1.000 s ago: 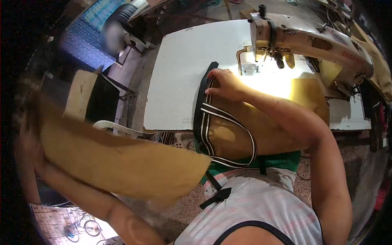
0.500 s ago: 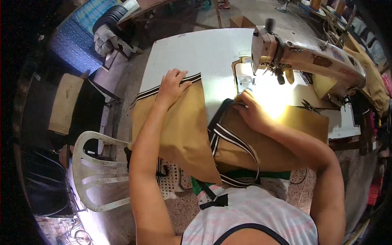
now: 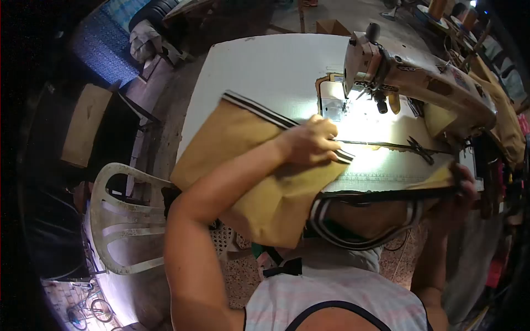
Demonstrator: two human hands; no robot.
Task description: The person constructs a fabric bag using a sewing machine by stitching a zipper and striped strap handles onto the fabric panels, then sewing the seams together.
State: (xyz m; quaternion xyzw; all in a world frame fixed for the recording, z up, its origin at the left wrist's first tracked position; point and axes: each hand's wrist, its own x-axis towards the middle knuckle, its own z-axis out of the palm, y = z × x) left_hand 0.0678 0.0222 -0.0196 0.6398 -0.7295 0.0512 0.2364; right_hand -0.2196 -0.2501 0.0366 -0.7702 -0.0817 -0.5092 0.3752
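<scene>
The left hand (image 3: 309, 144) is curled shut on the upper edge of a tan fabric panel (image 3: 259, 165), its knuckles turned toward the sewing machine (image 3: 419, 77) and its fingers pinching the black-and-white striped band (image 3: 276, 117) that runs along that edge. The panel spreads out to the left of and below this hand, partly on the white table (image 3: 265, 66) and partly hanging over the near edge toward the person's lap. Just beyond the knuckles lies the lit needle plate (image 3: 334, 105) of the machine. The right hand (image 3: 461, 185) sits well apart, at the right end of the table's near edge, closed around the corner of a second tan piece (image 3: 439, 177) with a dark trim running leftward from it; the fingers are in shadow and partly hidden. Below and between the two hands a striped strap (image 3: 364, 234) loops down in front of the person's shirt. A pair of scissors (image 3: 420, 149) lies on the table just above the right hand, and a white plastic chair (image 3: 121, 220) stands far out to the left of the left arm.
</scene>
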